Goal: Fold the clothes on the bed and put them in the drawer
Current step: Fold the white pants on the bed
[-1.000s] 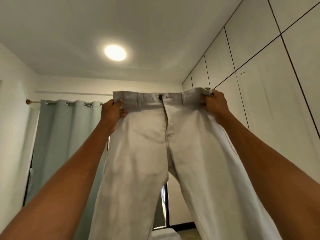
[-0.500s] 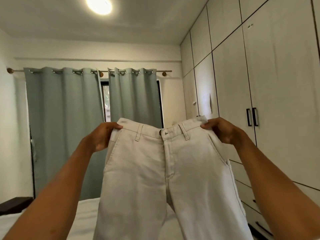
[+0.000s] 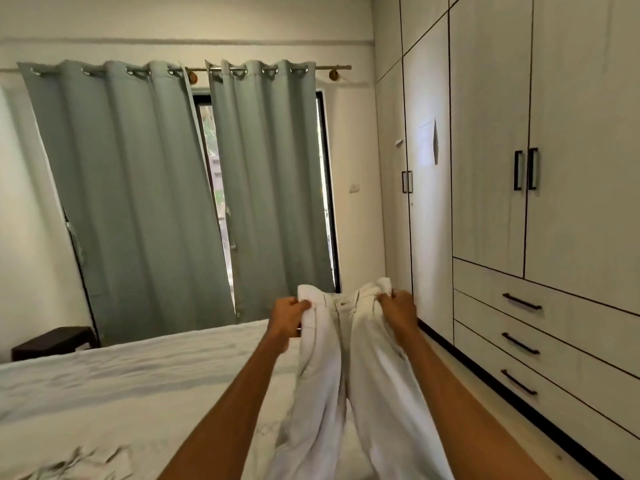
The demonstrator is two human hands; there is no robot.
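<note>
Lengthwise away from the person, white trousers (image 3: 349,368), waistband farthest, bunched in left hand (image 3: 288,317) and right hand (image 3: 398,308) fingers.

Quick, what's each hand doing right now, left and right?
Left hand: grips the white trousers at the waistband's left side.
Right hand: grips the waistband's right side.

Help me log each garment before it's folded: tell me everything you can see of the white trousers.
The white trousers look like a plain off-white woven cotton, with a waistband, belt loops and a fly at the centre front. They are unfolded, held up by the waistband with the two legs hanging side by side towards the bed. The left hand grips one end of the waistband and the right hand the other, bunching the cloth there. The lower legs run out of view.
</note>
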